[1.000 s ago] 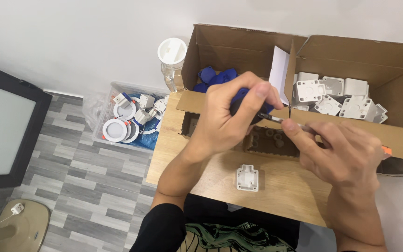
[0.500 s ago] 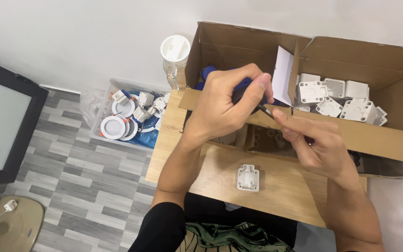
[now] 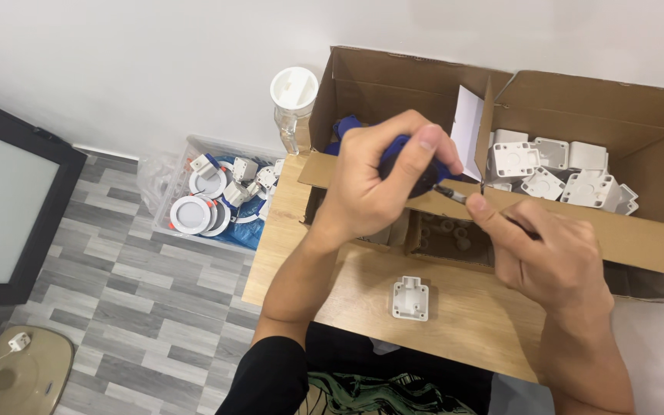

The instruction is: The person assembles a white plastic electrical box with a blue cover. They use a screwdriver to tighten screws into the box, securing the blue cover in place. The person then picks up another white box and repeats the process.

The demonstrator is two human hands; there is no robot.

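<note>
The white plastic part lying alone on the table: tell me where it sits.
The white plastic part lies on the wooden table, in front of the cardboard box, below and between both hands.

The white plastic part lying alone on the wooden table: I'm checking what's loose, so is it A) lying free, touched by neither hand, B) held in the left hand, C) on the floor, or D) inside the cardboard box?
A: the white plastic part lies on the wooden table, apart from the left hand and right hand.
</note>
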